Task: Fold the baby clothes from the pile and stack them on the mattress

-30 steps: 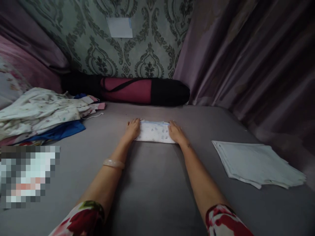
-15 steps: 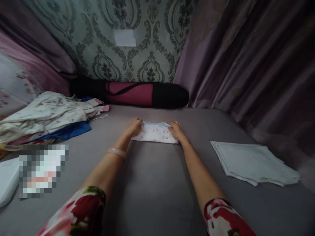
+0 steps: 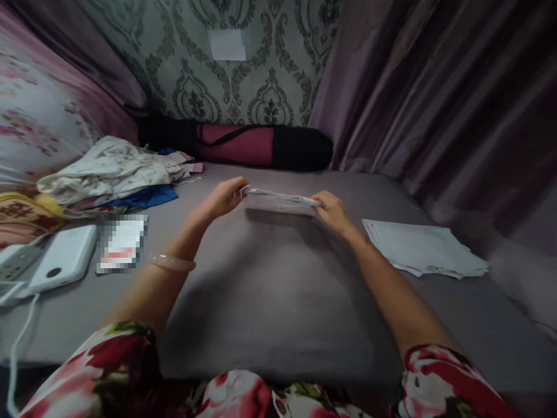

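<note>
Two-handed hold: left hand (image 3: 226, 198) and right hand (image 3: 333, 211) grip opposite ends of one cloth (image 3: 281, 195); both arms reach forward from red-flowered sleeves (image 3: 441, 377);
Left hand: fingers narrowed on the cloth's left end; a pale bangle (image 3: 172, 262) rings the forearm;
Right hand: thumb and fingers pinched on the right end;
Cloth: pale and folded, seen nearly edge-on, its lower part blurred; held above the grey surface (image 3: 270, 290), nearer the far edge than the near one, midway between the sides; a dark shadow lies beneath it;
Stack (image 3: 420, 248): whitish folded cloths, flat, toward the surface's right edge, well apart from the cloth in hand;
Clothes (image 3: 117, 168): a loose heap toward the far left corner; white printed fabric over blue;
Bag (image 3: 243, 144): long, black at both ends and maroon between; it lies along the far edge;
White device (image 3: 67, 255): near the left edge, beside a socket strip (image 3: 17, 261); a white cable (image 3: 21, 342) runs down toward the near left corner;
Pixelated item (image 3: 122, 242): just right of the white device; details hidden;
Wall (image 3: 270, 69): patterned, behind the bag, bearing one white sheet (image 3: 228, 44);
Curtain (image 3: 391, 87): purple, hanging by the far right corner.
</note>
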The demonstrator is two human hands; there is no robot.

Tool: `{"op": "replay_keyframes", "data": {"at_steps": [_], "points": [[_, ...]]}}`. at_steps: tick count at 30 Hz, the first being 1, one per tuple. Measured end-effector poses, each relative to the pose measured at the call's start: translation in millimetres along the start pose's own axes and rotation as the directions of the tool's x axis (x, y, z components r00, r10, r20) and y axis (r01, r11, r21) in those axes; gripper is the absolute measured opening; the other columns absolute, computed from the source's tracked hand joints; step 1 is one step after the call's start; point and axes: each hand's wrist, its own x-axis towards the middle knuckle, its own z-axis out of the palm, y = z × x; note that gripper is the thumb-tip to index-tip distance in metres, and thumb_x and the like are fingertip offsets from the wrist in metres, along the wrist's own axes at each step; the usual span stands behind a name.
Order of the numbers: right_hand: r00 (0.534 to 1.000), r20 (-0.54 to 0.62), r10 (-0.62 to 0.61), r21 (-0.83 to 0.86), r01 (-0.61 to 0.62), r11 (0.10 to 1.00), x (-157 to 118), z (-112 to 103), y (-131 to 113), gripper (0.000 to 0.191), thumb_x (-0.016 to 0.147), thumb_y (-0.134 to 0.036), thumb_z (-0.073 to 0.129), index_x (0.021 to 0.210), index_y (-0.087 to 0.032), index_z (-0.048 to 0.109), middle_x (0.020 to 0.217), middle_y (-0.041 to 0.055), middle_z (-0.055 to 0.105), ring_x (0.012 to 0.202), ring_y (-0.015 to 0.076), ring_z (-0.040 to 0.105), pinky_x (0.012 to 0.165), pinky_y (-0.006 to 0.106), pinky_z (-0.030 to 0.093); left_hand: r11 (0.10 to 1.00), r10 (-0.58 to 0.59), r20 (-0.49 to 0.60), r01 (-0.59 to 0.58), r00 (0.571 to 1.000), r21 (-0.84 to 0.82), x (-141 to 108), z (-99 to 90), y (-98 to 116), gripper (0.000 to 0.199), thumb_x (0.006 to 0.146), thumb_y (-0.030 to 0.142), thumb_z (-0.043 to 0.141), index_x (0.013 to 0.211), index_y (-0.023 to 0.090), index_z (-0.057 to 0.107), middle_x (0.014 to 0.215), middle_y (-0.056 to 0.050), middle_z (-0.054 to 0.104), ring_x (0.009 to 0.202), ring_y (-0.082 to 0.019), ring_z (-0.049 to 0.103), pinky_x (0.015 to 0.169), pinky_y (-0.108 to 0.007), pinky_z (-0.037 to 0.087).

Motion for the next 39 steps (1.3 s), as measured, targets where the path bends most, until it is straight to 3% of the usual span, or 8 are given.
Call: {"op": "replay_keyframes", "data": {"at_steps": [5, 11, 15, 19, 24, 30, 37, 39], "points": [[0.956, 0.080, -0.283, -0.051, 0.288, 0.956, -65.0, 31.1, -5.6, 0.031, 0.090, -0.006, 0.039, 0.103, -0.018, 0.066, 0.105, 0.0112, 0.065, 0.100, 0.0229, 0.055, 0.089, 0.038, 0.046, 0.987, 0.151, 0.178, -0.159, 0.972, 0.029, -65.0, 23.2, 17.6, 0.029, 0.082, 0.013, 0.043, 0.105, 0.019, 0.059, 0.102, -0.009, 0.065, 0.094, -0.021, 0.060, 0.081, -0.031, 0.044], [0.935, 0.216, -0.282, -0.119, 0.312, 0.943, -95.6, 32.6, -10.7, 0.046, 0.083, 0.000, 0.040, 0.119, -0.017, 0.063, 0.123, 0.0127, 0.061, 0.112, 0.0227, 0.054, 0.095, 0.040, 0.044, 0.986, 0.147, 0.280, -0.161, 0.949, 0.029, -99.3, 30.1, 24.4, 0.041, 0.073, 0.008, 0.045, 0.109, 0.020, 0.061, 0.115, -0.010, 0.065, 0.111, -0.024, 0.058, 0.091, -0.038, 0.044], [0.960, 0.226, -0.167, -0.158, 0.205, 0.966, -89.3, 25.3, -26.2, 0.045, 0.081, -0.006, 0.043, 0.119, -0.017, 0.064, 0.126, 0.0108, 0.062, 0.119, 0.0226, 0.054, 0.102, 0.040, 0.039, 0.997, 0.074, 0.228, -0.067, 0.971, -0.037, -92.0, 30.8, 22.8, 0.038, 0.076, 0.012, 0.046, 0.109, 0.020, 0.063, 0.108, -0.008, 0.069, 0.101, -0.022, 0.063, 0.090, -0.037, 0.047], [0.989, 0.141, -0.044, -0.201, 0.072, 0.977, -60.8, 43.1, -53.5, 0.049, 0.094, -0.018, 0.030, 0.139, -0.011, 0.047, 0.148, 0.0130, 0.043, 0.140, 0.0225, 0.032, 0.114, 0.041, 0.024, 1.000, 0.021, 0.103, -0.021, 0.994, 0.004, -65.0, 50.6, 39.0, 0.041, 0.091, 0.022, 0.034, 0.124, 0.012, 0.056, 0.124, -0.016, 0.062, 0.114, -0.024, 0.059, 0.098, -0.039, 0.044], [0.973, 0.225, 0.050, -0.221, 0.001, 0.975, -23.6, 76.9, -80.9, 0.057, 0.098, -0.031, 0.024, 0.147, -0.003, 0.032, 0.155, 0.0140, 0.029, 0.145, 0.0253, 0.019, 0.119, 0.043, 0.012, 0.990, 0.019, 0.198, -0.046, 0.980, 0.134, -33.5, 84.2, 63.6, 0.048, 0.096, 0.027, 0.029, 0.138, 0.009, 0.044, 0.145, -0.017, 0.045, 0.138, -0.026, 0.037, 0.114, -0.045, 0.027], [0.967, 0.241, 0.086, -0.235, -0.027, 0.972, -14.8, 100.5, -70.7, 0.058, 0.097, -0.029, 0.023, 0.145, 0.000, 0.035, 0.153, 0.0177, 0.033, 0.143, 0.0262, 0.026, 0.117, 0.040, 0.016, 0.981, -0.101, 0.301, 0.045, 0.948, 0.188, -25.6, 109.7, 56.3, 0.057, 0.098, 0.035, 0.020, 0.144, 0.005, 0.036, 0.151, -0.017, 0.035, 0.143, -0.027, 0.027, 0.117, -0.043, 0.020], [0.935, 0.331, 0.126, -0.212, -0.056, 0.976, -9.4, 98.5, -64.9, 0.059, 0.097, -0.030, 0.023, 0.147, -0.001, 0.031, 0.154, 0.0169, 0.030, 0.143, 0.0271, 0.026, 0.117, 0.040, 0.018, 0.975, -0.177, 0.405, 0.105, 0.897, 0.194, -20.8, 105.6, 58.2, 0.061, 0.099, 0.038, 0.017, 0.148, 0.005, 0.031, 0.155, -0.015, 0.029, 0.145, -0.027, 0.022, 0.117, -0.045, 0.019], [0.929, 0.341, 0.145, -0.208, -0.076, 0.975, -8.6, 95.0, -65.2, 0.059, 0.097, -0.032, 0.021, 0.148, -0.002, 0.030, 0.155, 0.0161, 0.028, 0.144, 0.0271, 0.023, 0.117, 0.042, 0.017, 0.971, -0.182, 0.379, 0.104, 0.908, 0.216, -21.8, 101.6, 58.4, 0.061, 0.099, 0.039, 0.017, 0.147, 0.006, 0.033, 0.154, -0.015, 0.030, 0.145, -0.027, 0.022, 0.117, -0.046, 0.017]]}}
